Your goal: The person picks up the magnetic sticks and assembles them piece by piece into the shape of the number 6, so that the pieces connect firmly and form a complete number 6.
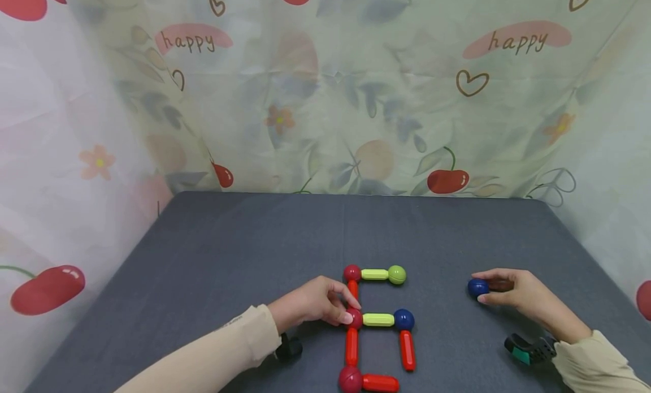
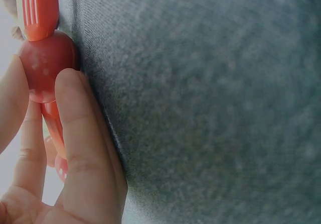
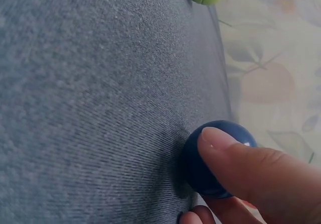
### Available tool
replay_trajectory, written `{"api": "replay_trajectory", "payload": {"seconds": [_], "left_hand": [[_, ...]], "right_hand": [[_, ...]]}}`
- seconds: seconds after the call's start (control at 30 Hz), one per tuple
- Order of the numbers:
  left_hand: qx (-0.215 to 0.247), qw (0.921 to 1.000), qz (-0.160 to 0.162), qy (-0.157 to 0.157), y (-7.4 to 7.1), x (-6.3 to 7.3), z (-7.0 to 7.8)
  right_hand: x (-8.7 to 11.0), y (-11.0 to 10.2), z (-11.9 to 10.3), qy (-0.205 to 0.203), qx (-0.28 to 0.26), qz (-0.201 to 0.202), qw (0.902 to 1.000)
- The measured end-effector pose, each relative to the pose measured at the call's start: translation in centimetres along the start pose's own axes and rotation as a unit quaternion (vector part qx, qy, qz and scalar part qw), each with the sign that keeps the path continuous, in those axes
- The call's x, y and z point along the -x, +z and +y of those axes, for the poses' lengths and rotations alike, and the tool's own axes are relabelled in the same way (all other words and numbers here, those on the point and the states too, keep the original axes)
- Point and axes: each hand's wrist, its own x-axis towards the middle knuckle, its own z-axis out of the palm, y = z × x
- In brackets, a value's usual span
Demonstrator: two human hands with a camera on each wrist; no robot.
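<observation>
On the dark grey table lies a figure of balls and rods. My left hand (image 1: 316, 301) grips the middle red ball (image 1: 356, 319) between thumb and fingers, as the left wrist view also shows at the red ball (image 2: 49, 66). From that ball a yellow-green rod (image 1: 378, 320) runs to a blue ball (image 1: 404, 319), with a red rod (image 1: 407, 351) pointing down from it. Off to the right, my right hand (image 1: 521, 294) pinches a loose dark blue ball (image 1: 478, 288); the thumb lies across this blue ball (image 3: 198, 166) in the right wrist view.
The figure's top row has a red ball (image 1: 352, 273), a yellow-green rod (image 1: 374, 275) and a green ball (image 1: 396, 275). At its bottom are a dark red ball (image 1: 350, 378) and a red rod (image 1: 380, 383). Patterned cloth (image 1: 335, 99) hangs behind the table (image 1: 254, 234).
</observation>
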Motion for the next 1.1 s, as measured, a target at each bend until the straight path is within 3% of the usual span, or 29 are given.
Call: {"api": "replay_trajectory", "payload": {"seconds": [0.33, 0.53, 0.63, 0.87, 1.1], "left_hand": [[0.004, 1.0000, 0.000, 0.001, 0.0, 0.0, -0.2], [0.013, 0.9996, -0.019, 0.017, -0.6, 0.0, -0.8], [0.008, 0.9995, -0.012, 0.027, -1.1, 0.3, -1.0], [-0.036, 0.9971, 0.025, 0.061, -1.4, 2.5, -0.1], [-0.080, 0.9938, 0.006, 0.077, 1.5, 5.6, 0.4]], "right_hand": [[-0.1, -0.2, -0.3, 0.011, 0.011, -0.005, 0.9999], [-0.4, -0.2, -0.1, 0.009, 0.020, -0.003, 0.9998], [-0.5, -0.2, -0.2, 0.007, 0.020, -0.002, 0.9998], [-0.4, -0.3, -0.5, 0.011, 0.002, -0.010, 0.9999], [-0.2, -0.5, -0.6, 0.009, -0.002, -0.014, 0.9999]]}}
